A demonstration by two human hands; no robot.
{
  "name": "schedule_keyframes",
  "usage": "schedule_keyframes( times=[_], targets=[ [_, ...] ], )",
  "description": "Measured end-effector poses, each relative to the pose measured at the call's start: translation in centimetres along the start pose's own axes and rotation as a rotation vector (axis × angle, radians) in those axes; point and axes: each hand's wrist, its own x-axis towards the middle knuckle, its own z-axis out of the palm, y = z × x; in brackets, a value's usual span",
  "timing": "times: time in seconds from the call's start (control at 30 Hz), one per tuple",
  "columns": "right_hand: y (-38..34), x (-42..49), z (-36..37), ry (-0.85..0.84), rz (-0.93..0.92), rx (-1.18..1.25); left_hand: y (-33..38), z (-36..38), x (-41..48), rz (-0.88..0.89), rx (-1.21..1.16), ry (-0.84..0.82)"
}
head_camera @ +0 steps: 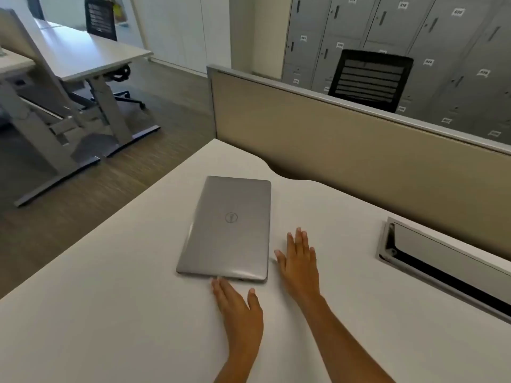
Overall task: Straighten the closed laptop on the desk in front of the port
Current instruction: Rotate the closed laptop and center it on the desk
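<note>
Your closed laptop (pixel 231 230) lies flat on the white desk (pixel 110 313), left of the port (pixel 442 261), with your left hand (pixel 237 308) spread empty at its near edge and your right hand (pixel 300 261) spread empty beside its right edge.

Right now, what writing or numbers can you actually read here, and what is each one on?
Round logo on the closed laptop: letters too blurred to read.
"019" on a locker door tag.
"020" on the next locker door tag.
Other locker tags: too small or blurred.

A white desk (pixel 110 313) carries a closed grey laptop (pixel 229 230), both hands flat beside it.
</note>
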Motion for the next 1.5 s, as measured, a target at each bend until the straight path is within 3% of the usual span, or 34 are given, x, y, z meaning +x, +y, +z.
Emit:
schedule_keyframes(
  times=[0.2, 0.4, 0.6, 0.8, 1.1, 1.3, 1.5],
  targets=[
    [-4.7, 12.8, -1.4, -0.007, -0.121, 0.023, 1.0, -0.8, 5.2, -0.333, -0.631, 0.072],
    [-9.3, 20.9, -1.0, -0.118, -0.240, -0.141, 0.7, -2.4, 7.6, -0.451, -0.779, 0.058],
    [-11.1, 22.2, -0.3, -0.125, -0.233, -0.186, 0.4, -3.1, 8.5, -0.553, -0.801, 0.013],
    [-9.8, 22.7, -1.9, -0.202, -0.097, -0.185, 0.1, -4.9, 8.8, -0.584, -0.746, -0.044],
    [0.1, 16.5, -4.4, -0.237, 0.156, 0.010, -0.7, -7.5, 7.9, -0.466, -0.559, -0.157],
    [7.4, 8.7, -6.5, -0.253, 0.312, 0.133, -1.1, -6.8, 6.6, -0.382, -0.421, -0.110],
    [13.1, -0.7, -8.4, -0.214, 0.461, 0.253, -1.0, -5.1, 4.7, -0.339, -0.294, -0.165]
  ],
)
